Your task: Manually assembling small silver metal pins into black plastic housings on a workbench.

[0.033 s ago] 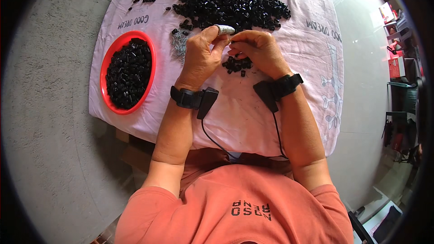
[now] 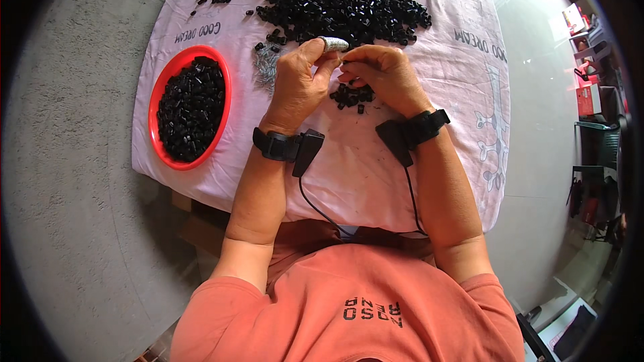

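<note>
My left hand [image 2: 298,84] and my right hand [image 2: 389,77] meet over the cloth, fingertips pinched and almost touching. A grey finger cover [image 2: 334,44] sits on the left index finger. Something tiny lies between the left fingertips, too small to name. In the right fingertips a small black piece shows, partly hidden by the fingers. Just below the right fingers is a small group of black plastic pieces [image 2: 350,96]. Beside the left hand lies a pile of thin silvery metal bits [image 2: 264,67]. Beyond both hands spreads a large heap of black plastic pieces [image 2: 329,0].
A red oval basin [image 2: 227,104] full of black pieces [image 2: 191,110] stands at the left of the table. Pale pink cloth [image 2: 335,174] covers the tabletop. A cabled black wrist device [image 2: 308,153] is strapped to each arm. Shelves with boxes [image 2: 588,100] line the far right.
</note>
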{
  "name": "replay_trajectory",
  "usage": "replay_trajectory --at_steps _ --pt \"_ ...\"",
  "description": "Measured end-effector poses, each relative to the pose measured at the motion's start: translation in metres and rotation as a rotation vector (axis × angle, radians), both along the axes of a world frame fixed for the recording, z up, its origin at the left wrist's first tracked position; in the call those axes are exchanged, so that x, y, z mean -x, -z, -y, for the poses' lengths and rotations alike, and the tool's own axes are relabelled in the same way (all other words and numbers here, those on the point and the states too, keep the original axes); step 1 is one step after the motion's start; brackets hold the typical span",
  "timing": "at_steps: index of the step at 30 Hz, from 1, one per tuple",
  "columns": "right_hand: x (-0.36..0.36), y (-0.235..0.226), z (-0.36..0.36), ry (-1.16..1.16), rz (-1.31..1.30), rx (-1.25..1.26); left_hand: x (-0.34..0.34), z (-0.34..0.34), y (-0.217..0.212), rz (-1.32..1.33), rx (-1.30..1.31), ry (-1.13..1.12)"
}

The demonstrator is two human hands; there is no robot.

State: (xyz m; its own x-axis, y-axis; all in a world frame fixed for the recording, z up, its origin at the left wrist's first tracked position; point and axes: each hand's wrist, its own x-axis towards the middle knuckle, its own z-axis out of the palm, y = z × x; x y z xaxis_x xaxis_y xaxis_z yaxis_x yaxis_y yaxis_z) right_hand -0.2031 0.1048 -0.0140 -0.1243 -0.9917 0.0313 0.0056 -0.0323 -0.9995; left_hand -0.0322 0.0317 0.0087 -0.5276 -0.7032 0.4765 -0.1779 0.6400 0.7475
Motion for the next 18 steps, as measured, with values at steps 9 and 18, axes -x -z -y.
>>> replay_trajectory --at_steps 9,18 --pt "-0.002 -0.001 0.0 0.037 -0.086 -0.001 -0.001 -0.003 -0.006 0.043 0.035 0.015" --pt "0.0 -0.003 0.0 0.005 -0.086 -0.021 -0.014 0.018 0.009 -0.01 -0.039 -0.145"
